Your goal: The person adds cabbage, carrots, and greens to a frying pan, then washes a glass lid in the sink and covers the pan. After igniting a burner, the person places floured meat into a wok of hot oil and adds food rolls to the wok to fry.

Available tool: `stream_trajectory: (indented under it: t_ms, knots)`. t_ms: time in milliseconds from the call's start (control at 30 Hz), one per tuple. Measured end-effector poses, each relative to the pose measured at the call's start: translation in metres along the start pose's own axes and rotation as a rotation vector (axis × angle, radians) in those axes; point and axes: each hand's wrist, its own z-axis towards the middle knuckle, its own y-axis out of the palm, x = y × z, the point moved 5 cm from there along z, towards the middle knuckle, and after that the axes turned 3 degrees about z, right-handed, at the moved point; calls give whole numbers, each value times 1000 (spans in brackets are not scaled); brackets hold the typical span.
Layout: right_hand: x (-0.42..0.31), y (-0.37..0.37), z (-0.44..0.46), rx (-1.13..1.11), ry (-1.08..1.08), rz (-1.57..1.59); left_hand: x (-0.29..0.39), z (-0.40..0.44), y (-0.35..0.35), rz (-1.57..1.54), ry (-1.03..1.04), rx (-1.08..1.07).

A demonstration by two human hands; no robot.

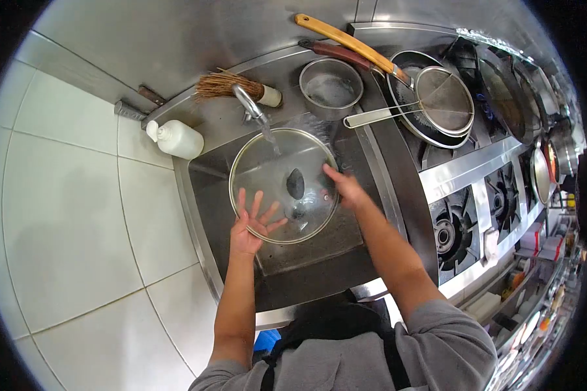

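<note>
A round glass lid (267, 173) with a metal rim and dark knob is held tilted over the sink. Water from the tap (249, 104) runs onto its far part. My right hand (347, 186) grips the lid's right rim, the thumb lying over the edge. At the near left rim is my left hand (249, 231), its fingers spread and stretched out against the lid. Whether those fingers lie over or under the glass is hard to make out. Below the lid is the steel sink basin (306, 264).
Behind the sink lie a bristle brush (228, 86) and a metal pot (331, 85) with water. A white pump bottle (179, 140) stands at the left corner. On the right, a strainer (445, 101) rests on a pan beside the stove burners (445, 234).
</note>
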Motion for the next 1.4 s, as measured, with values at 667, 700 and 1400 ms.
stream_trajectory:
  t_ms: [667, 700, 1400]
  knots:
    - [-24, 80, -102, -825, -1086, -1640, -18, 8, -50, 152, -166, 138]
    - [-26, 81, -94, -877, -1012, -1693, -24, 2, -50, 84, -135, 171]
    - [-2, 86, -7, -348, -885, -1778, -16, -23, -19, 146, 48, 208]
